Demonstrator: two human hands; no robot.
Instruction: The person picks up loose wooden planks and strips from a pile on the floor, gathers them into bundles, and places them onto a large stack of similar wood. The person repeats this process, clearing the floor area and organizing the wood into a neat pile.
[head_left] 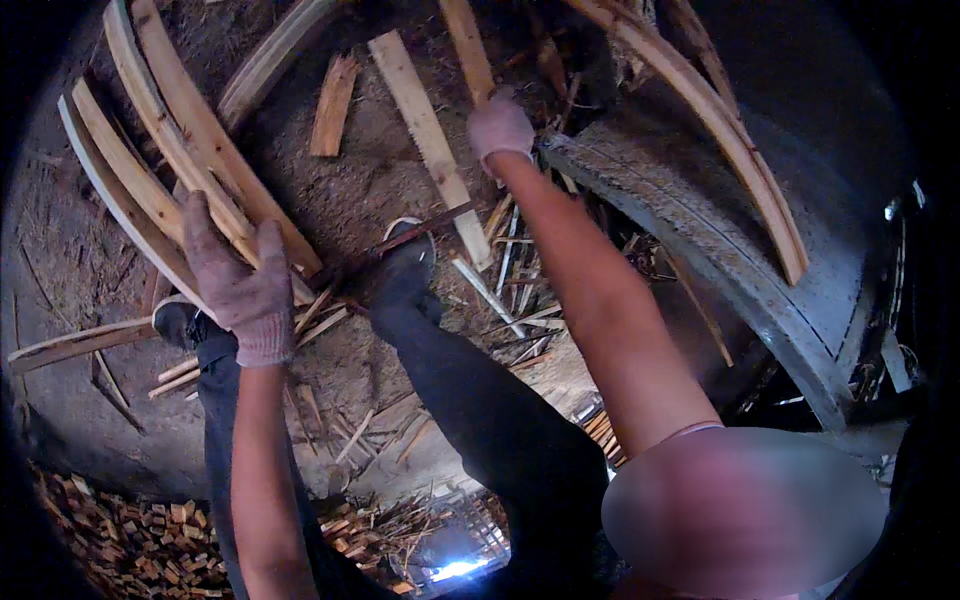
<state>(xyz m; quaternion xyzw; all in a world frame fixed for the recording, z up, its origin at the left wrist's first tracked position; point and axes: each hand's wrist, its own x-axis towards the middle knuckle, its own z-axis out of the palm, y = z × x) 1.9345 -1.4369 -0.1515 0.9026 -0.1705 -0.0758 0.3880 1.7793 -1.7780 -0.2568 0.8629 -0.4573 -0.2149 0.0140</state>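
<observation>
Head view: left hand (238, 285), gloved, fingers and thumb spread over long planks (188, 110) at left; cannot tell whether gripping. Right hand (502, 130), gloved, clenched around wooden strip (466, 50), top centre. Short wood piece (334, 105) on floor (310, 190).

Work area, head view

Left hand (238, 285) (gloved, as is the right) spread over long boards (215, 150); contact probable, exact hold unclear. Right hand (501, 128) closed on the near end of a narrow board (466, 45). Chopped wood (155, 535) piled at lower left.
</observation>
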